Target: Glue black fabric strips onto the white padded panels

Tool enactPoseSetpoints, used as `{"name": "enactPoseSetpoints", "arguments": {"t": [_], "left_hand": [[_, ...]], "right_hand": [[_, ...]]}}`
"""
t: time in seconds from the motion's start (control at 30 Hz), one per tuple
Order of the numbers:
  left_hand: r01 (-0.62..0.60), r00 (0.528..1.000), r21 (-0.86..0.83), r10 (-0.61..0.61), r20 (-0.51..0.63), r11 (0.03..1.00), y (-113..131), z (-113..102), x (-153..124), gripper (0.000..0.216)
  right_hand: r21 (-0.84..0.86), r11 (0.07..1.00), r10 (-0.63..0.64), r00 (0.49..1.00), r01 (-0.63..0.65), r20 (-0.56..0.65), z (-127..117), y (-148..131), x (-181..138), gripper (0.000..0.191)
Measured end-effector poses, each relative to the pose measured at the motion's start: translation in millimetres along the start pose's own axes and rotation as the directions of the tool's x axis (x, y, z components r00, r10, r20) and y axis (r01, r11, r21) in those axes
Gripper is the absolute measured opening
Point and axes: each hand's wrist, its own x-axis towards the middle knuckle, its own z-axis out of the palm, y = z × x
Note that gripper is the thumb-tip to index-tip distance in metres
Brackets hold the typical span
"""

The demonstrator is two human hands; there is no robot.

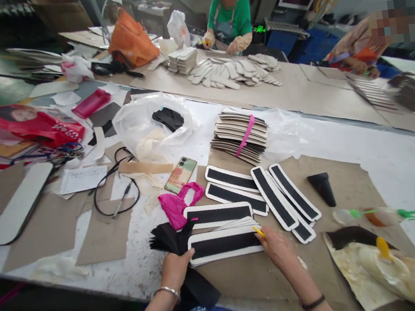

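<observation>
Taking the front panel [224, 245] as the clock's centre, it lies on the counter [345, 137] between the two hands, over a sheet of matte brown card [252, 277]. It is a long, round-cornered white board with a flat black strip down its middle. The left hand [177, 271] is at its nine o'clock end, thumb pressed over the white border; the other fingers are hidden, so I cannot tell whether they clamp it. At three o'clock the right hand [280, 250] has its fingers closed on a slim yellow tool [258, 232], the tip just over the panel's end.

Thin white edges fan out behind the panel, below a similar panel [218, 215] at twelve. Limp black strips [164, 237] bunch between nine and ten, and crinkled magenta plastic [172, 209] sits between ten and eleven, near a phone [181, 174] at eleven. More bordered panels [275, 198] — some overlapping — spread from twelve round to three. Past them, between twelve and one, a bundle of curved boards [240, 132] is bound by a pink band [246, 135]. A smooth black cone [323, 189] lies at two; a creased, stained sheet [362, 277] is just past three.
</observation>
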Motion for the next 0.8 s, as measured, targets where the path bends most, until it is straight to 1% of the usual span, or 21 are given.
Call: {"name": "enactPoseSetpoints", "arguments": {"t": [0.33, 0.53, 0.67, 0.8], "left_hand": [[0.018, 1.0, 0.025, -0.017, -0.026, 1.0, 1.6, -0.5, -1.4, 0.022], [0.023, 1.0, 0.038, -0.022, -0.022, 0.999, 1.7, -1.5, 1.6, 0.023], [0.042, 0.999, 0.073, -0.041, -0.01, 0.996, 3.8, -2.1, 2.1, 0.024], [0.049, 0.999, 0.092, -0.048, -0.014, 0.995, 5.3, -2.2, 0.8, 0.026]], "right_hand": [[0.027, 0.999, -0.022, 0.999, 0.021, 0.045, -2.5, 0.7, 8.0, 0.023], [0.038, 0.999, -0.006, 0.999, 0.005, 0.041, 2.6, 0.2, 12.6, 0.019], [0.052, 0.998, 0.02, 1.0, -0.019, -0.011, 5.7, 2.8, 11.4, 0.017], [0.088, 0.995, 0.059, 0.991, -0.049, -0.121, 5.5, 20.5, 4.1, 0.022]]}}
